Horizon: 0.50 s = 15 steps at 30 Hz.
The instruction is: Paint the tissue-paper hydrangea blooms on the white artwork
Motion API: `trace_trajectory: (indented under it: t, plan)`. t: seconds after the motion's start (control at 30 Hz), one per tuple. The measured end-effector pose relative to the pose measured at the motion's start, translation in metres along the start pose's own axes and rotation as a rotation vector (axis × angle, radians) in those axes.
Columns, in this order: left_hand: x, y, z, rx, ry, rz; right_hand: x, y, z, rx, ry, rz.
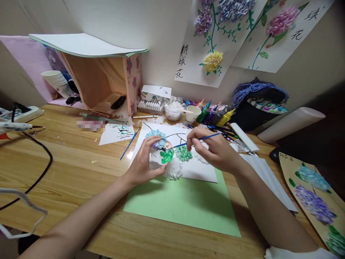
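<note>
Head view: left hand clamped by thumb and fingers around a small round dish of green, black and peach paint, above a white paper sheet. Right hand closed on a thin blue paintbrush, tip near dish's right edge, contact unclear. Green-daubed ruffled flower just right; light-green sheet on near side.

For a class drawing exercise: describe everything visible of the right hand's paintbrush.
The paintbrush is slender and straight, with a blue handle. The right hand holds it between thumb and fingers, slanted slightly in the picture. The tip points left, toward the paint dish in the left hand; whether they touch is unclear.
</note>
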<state>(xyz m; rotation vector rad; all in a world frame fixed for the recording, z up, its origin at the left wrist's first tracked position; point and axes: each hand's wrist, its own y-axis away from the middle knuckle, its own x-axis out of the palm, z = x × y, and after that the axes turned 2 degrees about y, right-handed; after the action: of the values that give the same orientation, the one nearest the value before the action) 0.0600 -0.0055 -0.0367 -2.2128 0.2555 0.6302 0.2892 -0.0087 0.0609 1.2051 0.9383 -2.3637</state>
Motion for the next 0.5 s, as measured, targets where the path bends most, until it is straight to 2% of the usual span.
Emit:
trace_trajectory:
  t: [0.17, 0.27, 0.37, 0.5]
  plan:
    - [0.0007, 0.0003, 0.0, -0.004, -0.006, -0.001, 0.0004, -0.0005, -0.0002, -0.02, 0.003, -0.045]
    - [0.0006, 0.0002, -0.0001, 0.001, -0.004, 0.001, 0.0002, -0.0003, 0.0004, -0.02, -0.01, -0.026]
    - [0.0003, 0.0001, -0.0004, -0.002, -0.005, -0.002, 0.0013, 0.0002, 0.0006, -0.018, -0.019, -0.072]
    - [0.0005, 0.0001, -0.0008, -0.014, 0.0, 0.005, 0.0036, 0.0002, 0.0005, -0.034, -0.008, -0.029]
